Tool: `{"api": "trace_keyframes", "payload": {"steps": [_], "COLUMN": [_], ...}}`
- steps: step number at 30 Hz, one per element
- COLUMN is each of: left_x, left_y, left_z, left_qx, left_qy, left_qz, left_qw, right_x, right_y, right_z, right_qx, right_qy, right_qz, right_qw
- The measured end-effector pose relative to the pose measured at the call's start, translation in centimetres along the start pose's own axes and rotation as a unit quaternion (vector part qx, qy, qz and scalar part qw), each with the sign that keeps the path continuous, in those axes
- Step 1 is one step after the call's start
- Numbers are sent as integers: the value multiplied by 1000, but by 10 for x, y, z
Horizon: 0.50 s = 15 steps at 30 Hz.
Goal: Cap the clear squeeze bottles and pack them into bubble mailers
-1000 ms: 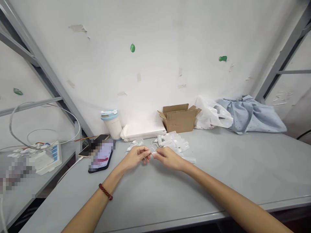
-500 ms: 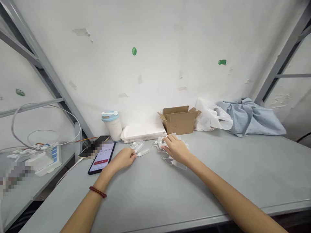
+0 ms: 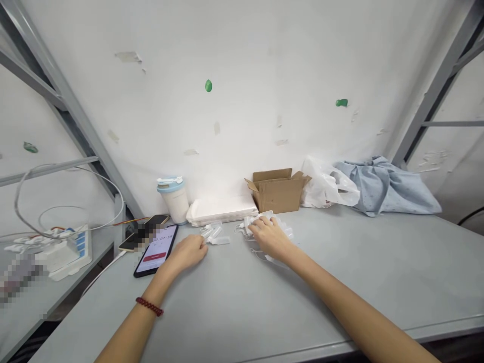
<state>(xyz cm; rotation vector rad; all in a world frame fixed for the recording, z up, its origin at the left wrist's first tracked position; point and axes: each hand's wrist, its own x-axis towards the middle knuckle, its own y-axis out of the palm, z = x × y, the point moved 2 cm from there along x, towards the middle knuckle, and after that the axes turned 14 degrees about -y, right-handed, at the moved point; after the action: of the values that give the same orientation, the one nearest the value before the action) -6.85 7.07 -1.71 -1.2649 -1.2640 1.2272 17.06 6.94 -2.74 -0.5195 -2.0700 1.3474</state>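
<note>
Curled with its fingertips tucked in, my left hand (image 3: 191, 250) rests on the grey tabletop beside a few small clear plastic bottle-like pieces (image 3: 220, 241) with white narrow ends. The nearest piece has its tip close to my fingers; whether they pinch anything is hidden. My right hand (image 3: 270, 234) lies over a larger heap of similar clear pieces (image 3: 288, 232), from which thin loops (image 3: 257, 252) stick out to the left. Its fingers are bent down and closed on one of the pieces at the heap's left side. My palm covers part of the heap.
Behind the hands stand a lidded cup (image 3: 173, 199), a stack of white sheets or bags (image 3: 223, 209), an open cardboard box (image 3: 280, 195), a white plastic bag (image 3: 327, 186) and a blue cloth bundle (image 3: 393, 189). Two phones (image 3: 156, 256) lie left; a power strip (image 3: 73, 257) is farther left.
My left hand has drawn back slightly left, and the near plastic piece now lies flatter. The right hand's fingers have closed in over the heap. The view has shifted slightly.
</note>
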Motion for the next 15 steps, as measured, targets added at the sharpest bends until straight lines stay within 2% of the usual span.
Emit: {"api": "trace_keyframes", "payload": {"steps": [4, 8, 12, 15], "left_x": [-8, -10, -2, 2], "left_y": [-3, 7, 18, 17], "left_z": [-14, -26, -23, -20], "left_qx": [-93, -118, -109, -235], "left_qy": [18, 66, 23, -5], "left_qz": [-49, -26, -49, -64], "left_qw": [994, 990, 993, 970], "right_x": [0, 0, 1, 2], "right_y": [1, 2, 2, 1], "right_z": [1, 2, 1, 3], "right_qx": [1, -9, 19, 90], "right_qy": [-8, -10, -6, 12], "right_qz": [8, -9, -33, -83], "right_qw": [1000, 1000, 999, 992]}}
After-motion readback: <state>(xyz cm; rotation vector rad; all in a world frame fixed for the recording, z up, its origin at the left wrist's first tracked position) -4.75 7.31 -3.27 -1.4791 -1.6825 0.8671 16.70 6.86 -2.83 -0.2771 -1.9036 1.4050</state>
